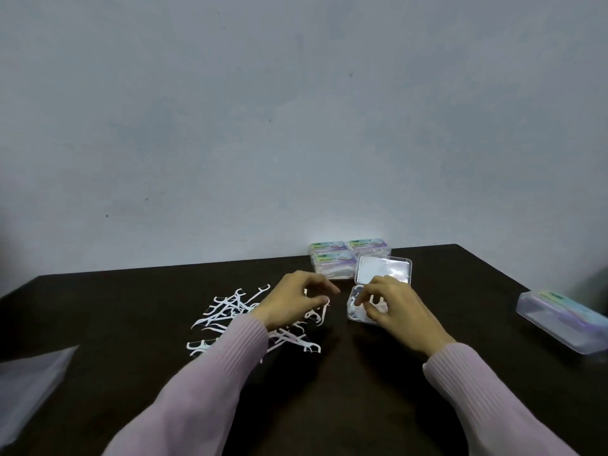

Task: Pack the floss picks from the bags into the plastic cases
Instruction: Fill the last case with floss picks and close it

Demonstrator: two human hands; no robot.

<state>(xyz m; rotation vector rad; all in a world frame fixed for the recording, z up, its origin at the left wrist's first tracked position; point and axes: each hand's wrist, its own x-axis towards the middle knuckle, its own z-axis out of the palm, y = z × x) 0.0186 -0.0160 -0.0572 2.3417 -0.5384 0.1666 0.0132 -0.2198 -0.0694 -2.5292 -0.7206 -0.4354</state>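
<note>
A pile of white floss picks (237,315) lies on the dark bench (131,324). The left hand (296,301) is over the pile's right side, and its grip is pinched on one floss pick (324,311). Just to the right sits an open clear case (378,291) with its lid tipped back. The right hand (391,307) reaches into it with bent fingers; I cannot tell if its grip holds a pick. Closed cases (332,258) are stacked behind. Another closed case (562,320) lies far right. A clear bag (29,383) lies far left.
</note>
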